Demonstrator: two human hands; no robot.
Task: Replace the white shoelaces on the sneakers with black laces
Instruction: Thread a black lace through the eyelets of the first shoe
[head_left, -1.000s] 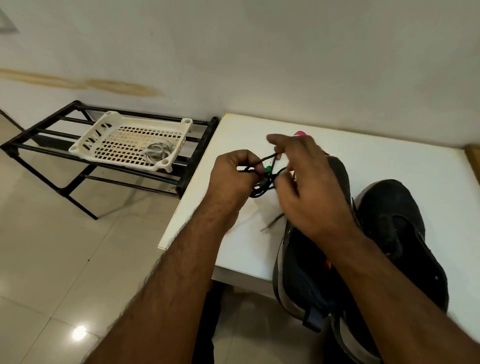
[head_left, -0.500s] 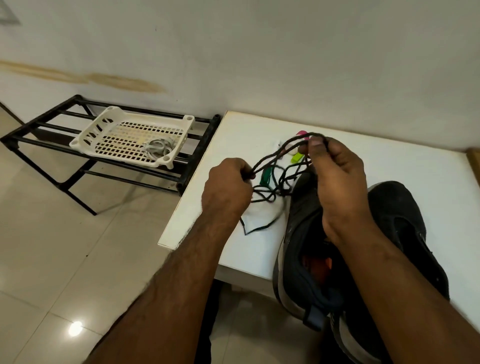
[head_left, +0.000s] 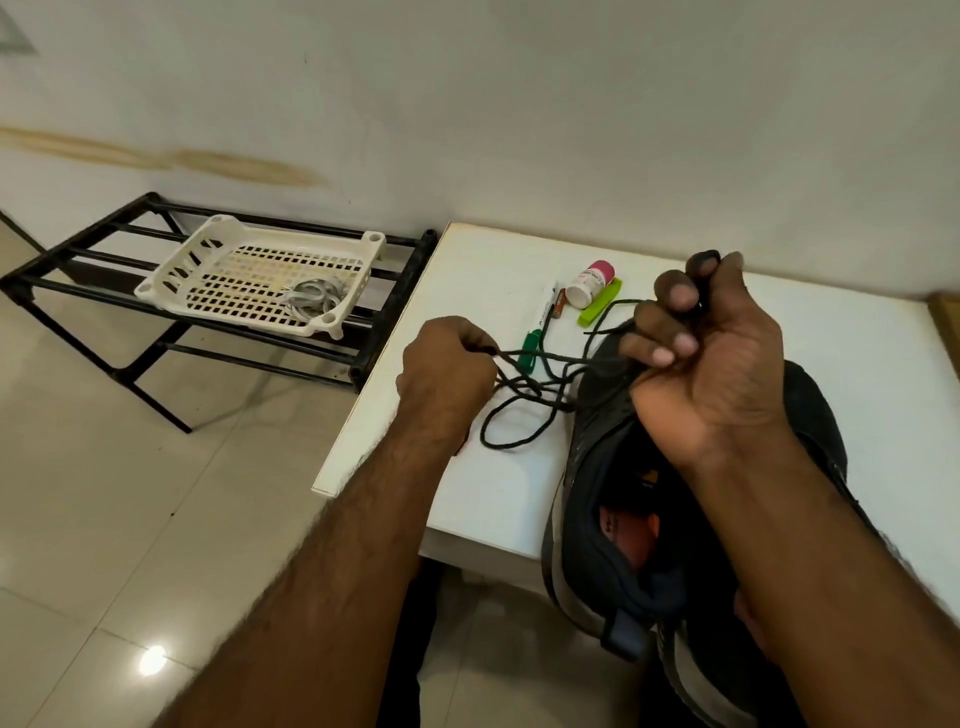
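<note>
Two dark sneakers lie on the white table (head_left: 498, 499): the nearer sneaker (head_left: 613, 519) with its opening facing me, the second sneaker (head_left: 815, 410) to its right, mostly behind my right arm. A black lace (head_left: 524, 410) stretches in loose loops between my hands. My left hand (head_left: 447, 374) is closed on one part of it at the table's left side. My right hand (head_left: 706, 343) is raised above the nearer sneaker's toe, fist shut around several strands. White laces (head_left: 311, 299) lie coiled in the basket.
A white plastic basket (head_left: 218, 270) sits on a black metal rack (head_left: 83, 260) left of the table, over a tiled floor. Behind the lace on the table lie a green-capped marker (head_left: 537, 332), a small battery (head_left: 558, 304), a pink-lidded white bottle (head_left: 589, 283) and a lime green strip (head_left: 600, 309).
My right hand has lifted up and to the right, drawing the black lace out into longer strands. My left hand stayed near the same spot, still gripping the lace.
</note>
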